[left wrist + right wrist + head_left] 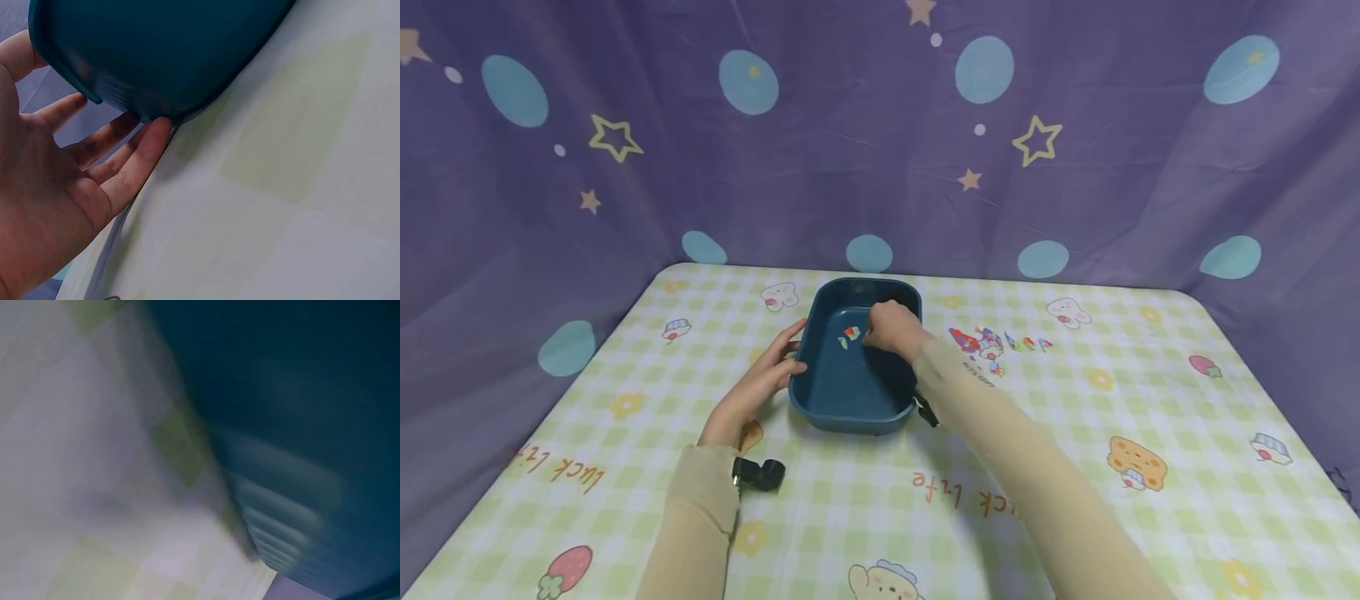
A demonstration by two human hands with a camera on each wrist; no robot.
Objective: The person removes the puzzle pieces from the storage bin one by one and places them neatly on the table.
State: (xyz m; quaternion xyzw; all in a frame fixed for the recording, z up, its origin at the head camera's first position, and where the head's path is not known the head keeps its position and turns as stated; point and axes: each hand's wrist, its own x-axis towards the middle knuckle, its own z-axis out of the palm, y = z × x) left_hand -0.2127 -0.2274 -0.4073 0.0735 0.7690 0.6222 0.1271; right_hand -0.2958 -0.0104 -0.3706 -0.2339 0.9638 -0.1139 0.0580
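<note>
A dark teal plastic bin (853, 421) stands on the table. At its left side, my left hand (760, 379) holds the wall, the thumb over the rim and several fingers against the outside; the left wrist view shows these fingers (134, 164) on the outer wall. My right hand (895, 327) reaches inside the bin with its fingers bent down, the fingertips mostly hidden. Close to it on the bin's floor lie small, flat, brightly coloured pieces (851, 333). Only the bin's outer wall (300, 456) and the cloth appear in the right wrist view, not the hand.
To the right of the bin, more small colourful pieces (988, 342) lie in a loose cluster, partly beyond my right forearm. A green-and-white checked cloth (820, 517) with printed figures covers the table. Behind it hangs a purple patterned curtain (880, 142).
</note>
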